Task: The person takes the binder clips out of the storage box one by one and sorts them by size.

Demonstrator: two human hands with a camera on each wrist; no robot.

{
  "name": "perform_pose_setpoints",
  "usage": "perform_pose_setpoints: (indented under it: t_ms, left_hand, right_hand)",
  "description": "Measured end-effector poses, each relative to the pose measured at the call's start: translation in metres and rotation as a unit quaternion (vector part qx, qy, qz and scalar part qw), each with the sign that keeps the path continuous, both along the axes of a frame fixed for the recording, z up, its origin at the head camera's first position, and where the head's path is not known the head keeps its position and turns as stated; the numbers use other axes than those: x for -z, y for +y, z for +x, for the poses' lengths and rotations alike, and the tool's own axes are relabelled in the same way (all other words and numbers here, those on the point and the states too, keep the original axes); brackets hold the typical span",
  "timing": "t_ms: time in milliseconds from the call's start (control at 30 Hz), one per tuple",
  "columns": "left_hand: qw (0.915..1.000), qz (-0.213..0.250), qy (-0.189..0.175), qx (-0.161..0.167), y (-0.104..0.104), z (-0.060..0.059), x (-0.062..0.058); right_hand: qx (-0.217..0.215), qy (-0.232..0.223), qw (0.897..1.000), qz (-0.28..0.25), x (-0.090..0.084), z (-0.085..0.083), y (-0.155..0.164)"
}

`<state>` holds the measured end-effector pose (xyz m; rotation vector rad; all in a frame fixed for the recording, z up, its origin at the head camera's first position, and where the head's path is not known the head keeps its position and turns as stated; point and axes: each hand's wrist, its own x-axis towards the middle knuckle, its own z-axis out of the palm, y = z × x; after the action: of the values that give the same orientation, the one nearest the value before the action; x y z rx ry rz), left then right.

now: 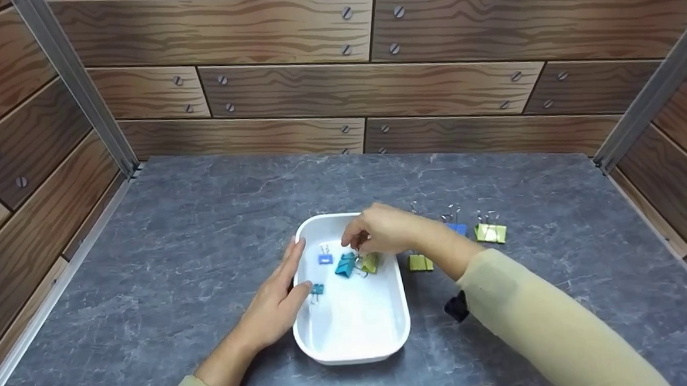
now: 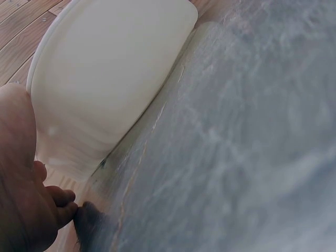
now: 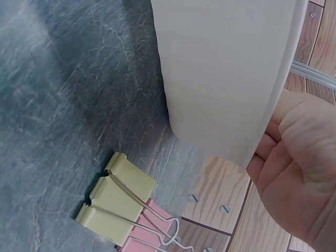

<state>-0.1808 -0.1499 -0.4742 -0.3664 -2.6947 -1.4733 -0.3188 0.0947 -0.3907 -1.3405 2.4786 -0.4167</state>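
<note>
Clips are being gathered in the white dish [image 1: 350, 328], which sits on the grey marbled table [image 1: 204, 224]. The right hand [image 1: 383, 229] hovers over the dish's far end, its fingertips pinched on the wire handle of a green clip [image 1: 369, 263] that lies just beside a teal clip [image 1: 345, 264] inside. Two smaller blue clips are in there too, one near the far rim [image 1: 324, 257] and one by the left wall [image 1: 317, 288]. The left hand [image 1: 276, 305] lies flat against the dish's left side, fingers straight and thumb on the rim, steadying it without curling round anything.

Judging from this, the sorting looks a bit past halfway: four clips are in the dish, counting the one being set down. Outside, to the right, remain a yellow-green clip [image 1: 420, 263] close to the dish, a blue one [image 1: 456, 228] partly hidden behind the right wrist, and another yellow-green clip [image 1: 491, 233] farther off. A small black object [image 1: 456, 306] lies under the right forearm; I cannot tell what it is
</note>
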Motion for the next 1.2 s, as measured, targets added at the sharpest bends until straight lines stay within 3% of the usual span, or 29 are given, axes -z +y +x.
perform_pose_setpoints:
  t_ms: [567, 833, 1200]
  left_hand:
    - [0.9999, 0.000, 0.011, 0.004, 0.000, -0.001, 0.000]
    - [0.9999, -0.005, 0.011, 0.000, 0.000, -0.002, 0.002]
    - [0.9998, -0.004, 0.017, 0.001, -0.001, -0.003, 0.003]
  right_hand:
    - [0.037, -0.012, 0.999, -0.011, 0.000, 0.002, 0.000]
    - [0.035, -0.035, 0.996, -0.075, 0.000, 0.002, 0.003]
    - [0.080, -0.115, 0.977, -0.162, 0.002, 0.000, 0.011]
